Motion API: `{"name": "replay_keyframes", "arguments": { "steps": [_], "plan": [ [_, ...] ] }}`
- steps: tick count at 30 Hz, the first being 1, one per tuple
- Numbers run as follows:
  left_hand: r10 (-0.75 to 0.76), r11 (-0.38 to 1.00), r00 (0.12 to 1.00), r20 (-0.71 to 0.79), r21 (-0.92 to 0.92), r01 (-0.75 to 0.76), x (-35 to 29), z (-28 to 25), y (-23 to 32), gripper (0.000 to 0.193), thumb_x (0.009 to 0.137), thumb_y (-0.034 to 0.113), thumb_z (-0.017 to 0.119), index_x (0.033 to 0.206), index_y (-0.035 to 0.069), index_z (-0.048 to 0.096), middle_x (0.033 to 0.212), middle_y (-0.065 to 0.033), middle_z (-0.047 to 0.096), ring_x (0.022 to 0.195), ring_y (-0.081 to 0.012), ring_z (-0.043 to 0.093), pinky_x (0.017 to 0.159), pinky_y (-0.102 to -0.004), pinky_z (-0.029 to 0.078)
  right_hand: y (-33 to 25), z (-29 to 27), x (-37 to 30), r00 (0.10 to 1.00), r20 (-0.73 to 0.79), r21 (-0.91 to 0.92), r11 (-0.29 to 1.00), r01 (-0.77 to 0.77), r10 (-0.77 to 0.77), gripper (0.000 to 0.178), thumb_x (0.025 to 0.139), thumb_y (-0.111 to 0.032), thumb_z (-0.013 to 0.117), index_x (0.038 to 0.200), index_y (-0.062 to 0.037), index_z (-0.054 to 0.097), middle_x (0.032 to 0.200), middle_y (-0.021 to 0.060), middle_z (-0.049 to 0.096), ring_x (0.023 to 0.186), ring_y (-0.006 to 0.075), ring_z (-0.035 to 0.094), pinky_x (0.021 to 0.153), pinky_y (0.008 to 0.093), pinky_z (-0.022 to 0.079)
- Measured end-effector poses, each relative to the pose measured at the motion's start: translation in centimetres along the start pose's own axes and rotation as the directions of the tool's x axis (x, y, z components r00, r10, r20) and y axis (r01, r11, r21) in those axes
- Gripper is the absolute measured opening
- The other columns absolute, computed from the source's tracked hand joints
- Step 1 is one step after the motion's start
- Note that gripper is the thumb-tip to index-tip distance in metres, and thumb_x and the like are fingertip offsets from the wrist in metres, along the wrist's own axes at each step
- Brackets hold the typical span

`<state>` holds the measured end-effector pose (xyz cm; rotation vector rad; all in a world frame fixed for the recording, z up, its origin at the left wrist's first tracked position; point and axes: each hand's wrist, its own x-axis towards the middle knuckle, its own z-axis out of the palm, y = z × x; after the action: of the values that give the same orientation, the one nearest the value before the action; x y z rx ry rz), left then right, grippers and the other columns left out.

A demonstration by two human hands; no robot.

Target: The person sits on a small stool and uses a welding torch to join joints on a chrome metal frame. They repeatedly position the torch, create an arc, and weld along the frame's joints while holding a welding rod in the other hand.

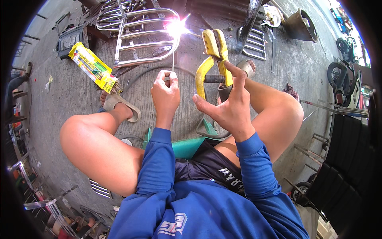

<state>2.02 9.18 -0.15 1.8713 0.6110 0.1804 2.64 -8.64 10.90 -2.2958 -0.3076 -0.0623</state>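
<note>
Your work area is a grey, ribbed concrete floor (pixel 135 89). A black padded panel (pixel 338 159) stands at the far right. Ahead of you, slightly left, a chrome tubular frame (pixel 141 34) with parallel rungs presents its rounded end toward your centreline; more bent tubing (pixel 107 20) is piled behind its left side. A green seat (pixel 187 148) shows between your thighs. A brown bucket (pixel 296 27) lies tilted at upper right, and a dark grey case (pixel 69 42) is positioned left of the frame.

A yellow packet (pixel 92 67) lies slanted beyond your left foot, thin rod ends protruding from its near end. The yellow electrode holder (pixel 203 68) is raised in front of your right hand (pixel 232 105), head upward, right of the frame. That hand supports the holder: the index finger lies against its right arm, and the thumb extends away to the left. The remaining fingers are mostly hidden; their wrap cannot be determined.

Your left hand (pixel 166 93) is closed, pinching a thin rod (pixel 173 59) between thumb and forefinger. The rod points upward to a bright arc (pixel 177 28) at the frame's rounded end; glare conceals the contact point.
</note>
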Motion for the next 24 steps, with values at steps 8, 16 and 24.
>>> {"name": "replay_keyframes", "arguments": {
  "steps": [8, 16, 24],
  "plan": [
    [-0.004, 1.000, 1.000, 0.007, 0.002, 0.004, -0.14, -0.21, 0.34, 0.020, 0.106, 0.021, 0.067, 0.104, 0.002, 0.072, 0.067, -0.0036, 0.065, 0.059, -0.0105, 0.058, 0.057, -0.0349, 0.046, -0.09, 0.16, 0.26, 0.999, -0.013, 0.046, 0.998, 0.046, -0.045, 0.104, 0.073, -0.034, 0.101, 0.149, -0.0018, 0.039, 0.116, 0.0219, 0.073, 0.098, 0.0264, 0.076, 0.087, 0.0375, 0.062],
    [0.024, 0.999, 1.000, -0.002, 0.041, -0.024, -0.06, -0.32, 0.33, 0.020, 0.105, 0.021, 0.067, 0.104, 0.002, 0.072, 0.067, -0.0037, 0.065, 0.059, -0.0106, 0.058, 0.058, -0.0346, 0.047, -0.59, -0.17, 0.06, 0.995, 0.058, 0.082, 0.993, -0.083, 0.079, 0.104, 0.073, -0.032, 0.101, 0.150, -0.0022, 0.038, 0.118, 0.0221, 0.072, 0.105, 0.0263, 0.075, 0.091, 0.0386, 0.061],
    [-0.013, 1.000, 1.000, 0.018, -0.010, 0.014, -0.09, -0.36, 0.50, 0.014, 0.104, 0.016, 0.068, 0.103, 0.002, 0.071, 0.067, -0.0026, 0.064, 0.059, -0.0088, 0.057, 0.056, -0.0335, 0.045, -0.13, 0.21, 0.21, 0.999, 0.017, 0.112, 0.993, -0.035, 0.033, 0.099, 0.074, -0.037, 0.095, 0.150, -0.0062, 0.040, 0.121, 0.0228, 0.069, 0.098, 0.0347, 0.076, 0.083, 0.0429, 0.061]
  ]
}}
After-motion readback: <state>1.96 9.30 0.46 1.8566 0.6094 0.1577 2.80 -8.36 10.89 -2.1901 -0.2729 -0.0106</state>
